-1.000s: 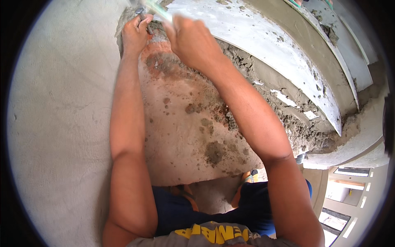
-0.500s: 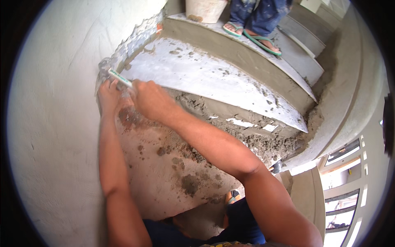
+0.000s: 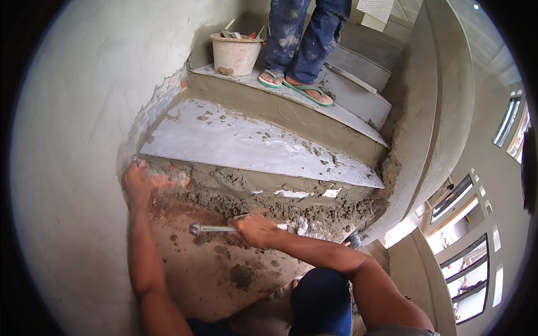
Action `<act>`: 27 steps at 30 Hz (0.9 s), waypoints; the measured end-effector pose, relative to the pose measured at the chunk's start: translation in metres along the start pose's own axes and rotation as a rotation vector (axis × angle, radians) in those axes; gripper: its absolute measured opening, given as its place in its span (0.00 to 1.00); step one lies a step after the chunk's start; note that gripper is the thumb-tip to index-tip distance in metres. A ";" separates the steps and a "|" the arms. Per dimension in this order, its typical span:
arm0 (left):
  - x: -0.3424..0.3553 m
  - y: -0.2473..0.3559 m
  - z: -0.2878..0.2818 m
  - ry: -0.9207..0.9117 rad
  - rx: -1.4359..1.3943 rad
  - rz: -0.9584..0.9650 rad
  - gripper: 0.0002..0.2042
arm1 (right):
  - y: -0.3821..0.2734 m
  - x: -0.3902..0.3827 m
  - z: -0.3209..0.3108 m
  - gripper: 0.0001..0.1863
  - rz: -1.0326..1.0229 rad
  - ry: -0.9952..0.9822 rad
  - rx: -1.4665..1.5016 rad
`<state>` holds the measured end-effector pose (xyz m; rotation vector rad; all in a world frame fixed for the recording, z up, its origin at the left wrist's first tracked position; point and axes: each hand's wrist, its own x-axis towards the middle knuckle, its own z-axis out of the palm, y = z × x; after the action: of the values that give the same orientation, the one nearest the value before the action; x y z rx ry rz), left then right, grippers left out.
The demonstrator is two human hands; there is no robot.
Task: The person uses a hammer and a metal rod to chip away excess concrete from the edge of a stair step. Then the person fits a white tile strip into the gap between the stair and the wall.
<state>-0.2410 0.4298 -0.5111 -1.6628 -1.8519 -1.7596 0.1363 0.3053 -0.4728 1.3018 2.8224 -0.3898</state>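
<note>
At the left end of a grey stair tread [image 3: 224,131], against the wall, my left hand [image 3: 137,178] is closed; what its fingers hold, if anything, is hidden. Lower and to the right, my right hand [image 3: 255,228] grips a pale bar-shaped tool [image 3: 216,228] with a green stripe. The tool lies nearly level, its rounded grey end pointing left and a whitish lumpy end showing past the hand. Wet mortar [image 3: 224,193] coats the riser just beyond my right hand. Exposed reddish brick [image 3: 168,179] shows beside my left hand.
A person in paint-stained trousers and green-edged flip-flops [image 3: 305,92] stands on the step above. Next to them is a pale bucket [image 3: 235,56] with tools in it. A plastered wall [image 3: 73,168] rises at left; a curved stair wall [image 3: 437,112] bounds the right.
My right hand has moved away from the left wall, down and right, carrying the tool. My left hand stays by the wall. The view has shifted, showing more of the person and bucket.
</note>
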 end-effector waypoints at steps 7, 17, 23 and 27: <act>0.026 0.021 -0.015 -0.033 -0.063 -0.021 0.11 | -0.001 -0.021 0.009 0.20 -0.046 -0.158 -0.033; 0.030 0.038 -0.027 -0.093 -0.128 0.056 0.08 | -0.006 -0.003 0.007 0.23 -0.087 -0.086 0.184; 0.020 0.042 -0.034 -0.198 -0.025 0.008 0.09 | -0.005 0.002 0.022 0.22 -0.083 -0.215 0.221; 0.024 0.041 -0.038 -0.173 -0.001 0.028 0.09 | -0.013 0.003 0.016 0.19 -0.110 -0.246 0.093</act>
<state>-0.2432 0.4048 -0.4554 -1.8860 -1.8855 -1.6537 0.1234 0.2958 -0.4860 1.0322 2.7029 -0.6425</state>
